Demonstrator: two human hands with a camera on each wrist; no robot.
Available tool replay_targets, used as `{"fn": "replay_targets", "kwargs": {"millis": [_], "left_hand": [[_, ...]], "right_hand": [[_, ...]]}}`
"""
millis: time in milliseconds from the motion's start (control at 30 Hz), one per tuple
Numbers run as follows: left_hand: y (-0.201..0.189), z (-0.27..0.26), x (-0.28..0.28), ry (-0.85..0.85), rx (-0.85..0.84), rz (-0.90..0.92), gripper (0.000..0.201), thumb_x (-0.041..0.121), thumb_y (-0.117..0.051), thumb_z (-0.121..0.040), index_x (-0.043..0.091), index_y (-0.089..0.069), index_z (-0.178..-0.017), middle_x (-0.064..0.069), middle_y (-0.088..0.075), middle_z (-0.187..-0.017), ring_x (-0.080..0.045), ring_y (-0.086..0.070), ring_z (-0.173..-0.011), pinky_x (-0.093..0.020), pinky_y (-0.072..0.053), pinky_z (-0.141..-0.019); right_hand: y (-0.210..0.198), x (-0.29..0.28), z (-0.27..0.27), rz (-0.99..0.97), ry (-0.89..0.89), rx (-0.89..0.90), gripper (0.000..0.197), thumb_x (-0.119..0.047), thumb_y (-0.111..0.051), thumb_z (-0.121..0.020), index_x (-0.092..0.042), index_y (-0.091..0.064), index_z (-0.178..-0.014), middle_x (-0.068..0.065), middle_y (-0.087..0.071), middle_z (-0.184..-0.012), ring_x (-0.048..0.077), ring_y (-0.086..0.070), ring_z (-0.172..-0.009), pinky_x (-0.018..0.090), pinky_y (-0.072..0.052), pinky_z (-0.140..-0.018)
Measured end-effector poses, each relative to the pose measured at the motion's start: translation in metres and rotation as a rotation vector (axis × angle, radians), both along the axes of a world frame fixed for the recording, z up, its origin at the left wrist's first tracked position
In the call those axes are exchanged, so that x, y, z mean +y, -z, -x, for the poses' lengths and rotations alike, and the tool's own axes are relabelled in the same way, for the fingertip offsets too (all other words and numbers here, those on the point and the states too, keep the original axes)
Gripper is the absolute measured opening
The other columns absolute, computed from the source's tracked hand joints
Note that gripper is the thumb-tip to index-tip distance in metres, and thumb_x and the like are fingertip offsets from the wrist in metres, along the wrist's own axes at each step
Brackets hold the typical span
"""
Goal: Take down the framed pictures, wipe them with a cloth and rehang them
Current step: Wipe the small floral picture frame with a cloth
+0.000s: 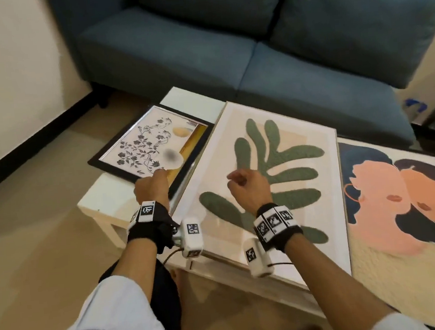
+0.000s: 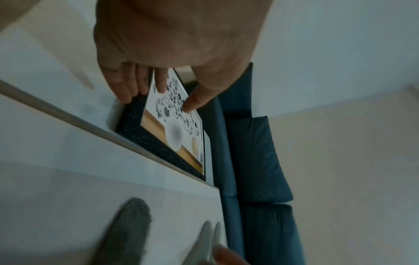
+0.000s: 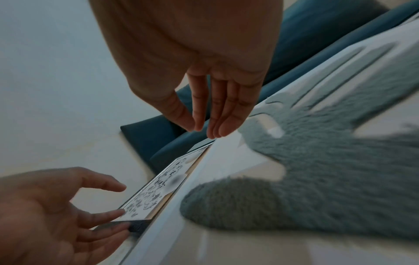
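Note:
Three pictures lie flat on a low white table (image 1: 101,198). A black-framed floral picture (image 1: 141,145) (image 2: 172,129) (image 3: 156,186) is at the left, its right edge under a big white-framed green leaf picture (image 1: 276,159) (image 3: 317,161). My left hand (image 1: 151,183) (image 2: 158,100) (image 3: 56,206) touches the black frame's near corner with straight, spread fingers, thumb over the glass. My right hand (image 1: 247,186) (image 3: 204,130) hovers above the leaf picture, fingers relaxed, holding nothing.
A third picture with peach faces (image 1: 398,196) lies at the right, past the table's end. A blue sofa (image 1: 227,45) stands close behind the table. Beige floor and a pale wall with a dark skirting (image 1: 25,147) are at the left.

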State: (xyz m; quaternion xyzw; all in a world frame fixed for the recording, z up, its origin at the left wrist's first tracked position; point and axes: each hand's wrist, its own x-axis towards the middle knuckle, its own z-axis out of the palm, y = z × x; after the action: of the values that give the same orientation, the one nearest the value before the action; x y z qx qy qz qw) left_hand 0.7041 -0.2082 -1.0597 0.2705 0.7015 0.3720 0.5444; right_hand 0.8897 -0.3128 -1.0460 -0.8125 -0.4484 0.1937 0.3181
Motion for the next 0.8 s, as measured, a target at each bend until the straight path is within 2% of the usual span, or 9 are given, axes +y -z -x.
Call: {"fn": "replay_targets", "kwargs": {"millis": [67,167,267,333,433,533,600,700,800], "left_hand": [[0.001,0.0,0.009,-0.081,-0.041,0.066,0.058,0.026,-0.073,-0.084,-0.002,-0.058,-0.132,-0.02,-0.059,-0.134,-0.041,-0.061,-0.112,-0.043,-0.049,-0.085],[0.004,0.001,0.022,-0.155,-0.02,0.164,0.067,0.029,-0.072,-0.084,0.001,-0.05,-0.14,-0.02,-0.044,-0.145,-0.041,-0.054,-0.125,-0.044,-0.045,-0.084],[0.011,0.001,0.03,-0.197,-0.029,0.21,0.067,0.027,-0.07,-0.085,-0.001,-0.049,-0.142,-0.019,-0.042,-0.145,-0.038,-0.05,-0.13,-0.043,-0.044,-0.087],[0.014,-0.001,0.034,-0.212,-0.053,0.22,0.068,0.026,-0.07,-0.084,-0.001,-0.048,-0.142,-0.018,-0.041,-0.144,-0.039,-0.05,-0.129,-0.047,-0.049,-0.095],[0.02,-0.007,0.04,-0.232,-0.105,0.25,0.067,0.026,-0.07,-0.085,0.0,-0.048,-0.143,-0.018,-0.04,-0.143,-0.039,-0.051,-0.128,-0.053,-0.052,-0.102],[0.023,-0.01,0.045,-0.216,-0.147,0.276,0.063,0.028,-0.07,-0.087,0.002,-0.05,-0.141,-0.017,-0.04,-0.138,-0.037,-0.051,-0.125,-0.049,-0.051,-0.094],[0.025,-0.01,0.049,-0.221,-0.156,0.289,0.063,0.027,-0.071,-0.087,0.003,-0.05,-0.141,-0.017,-0.039,-0.139,-0.037,-0.049,-0.128,-0.048,-0.048,-0.092],[0.025,-0.01,0.053,-0.25,-0.206,0.29,0.064,0.024,-0.071,-0.087,0.006,-0.046,-0.143,-0.015,-0.038,-0.142,-0.034,-0.045,-0.131,-0.051,-0.048,-0.101],[0.026,-0.008,0.053,-0.298,-0.274,0.279,0.051,0.018,-0.07,-0.083,0.009,-0.049,-0.128,-0.009,-0.038,-0.13,-0.029,-0.047,-0.124,-0.046,-0.05,-0.098]], "right_hand": [[0.002,0.04,0.0,0.039,-0.052,-0.036,0.022,-0.021,-0.066,-0.086,-0.019,-0.076,-0.106,-0.004,-0.075,-0.099,0.01,-0.063,-0.084,0.022,-0.049,-0.084],[0.007,0.101,-0.005,0.12,-0.116,-0.102,0.025,-0.023,-0.064,-0.089,-0.019,-0.073,-0.112,-0.002,-0.073,-0.105,0.014,-0.064,-0.091,0.027,-0.052,-0.088],[0.011,0.161,-0.015,0.173,-0.145,-0.159,0.024,-0.025,-0.063,-0.091,-0.02,-0.072,-0.112,0.001,-0.072,-0.108,0.021,-0.067,-0.098,0.032,-0.054,-0.085],[0.013,0.201,-0.023,0.211,-0.161,-0.22,0.024,-0.026,-0.061,-0.091,-0.02,-0.07,-0.112,0.003,-0.071,-0.108,0.025,-0.067,-0.099,0.033,-0.054,-0.083],[0.015,0.254,-0.035,0.313,-0.198,-0.31,0.039,-0.034,-0.056,-0.096,-0.018,-0.058,-0.132,0.007,-0.065,-0.126,0.031,-0.062,-0.115,0.041,-0.051,-0.098],[0.03,0.29,-0.049,0.449,-0.23,-0.402,0.053,-0.046,-0.048,-0.101,-0.018,-0.045,-0.145,0.012,-0.055,-0.143,0.036,-0.053,-0.129,0.051,-0.039,-0.112],[0.046,0.306,-0.055,0.517,-0.251,-0.412,0.051,-0.052,-0.043,-0.1,-0.019,-0.047,-0.139,0.011,-0.058,-0.139,0.035,-0.055,-0.124,0.055,-0.035,-0.112],[0.063,0.32,-0.054,0.521,-0.235,-0.475,0.047,-0.051,-0.045,-0.1,-0.018,-0.051,-0.134,0.009,-0.057,-0.135,0.034,-0.052,-0.129,0.062,-0.019,-0.117],[0.063,0.325,-0.052,0.51,-0.23,-0.514,0.048,-0.048,-0.049,-0.099,-0.017,-0.051,-0.135,0.01,-0.052,-0.138,0.034,-0.047,-0.132,0.061,-0.018,-0.118]]}}
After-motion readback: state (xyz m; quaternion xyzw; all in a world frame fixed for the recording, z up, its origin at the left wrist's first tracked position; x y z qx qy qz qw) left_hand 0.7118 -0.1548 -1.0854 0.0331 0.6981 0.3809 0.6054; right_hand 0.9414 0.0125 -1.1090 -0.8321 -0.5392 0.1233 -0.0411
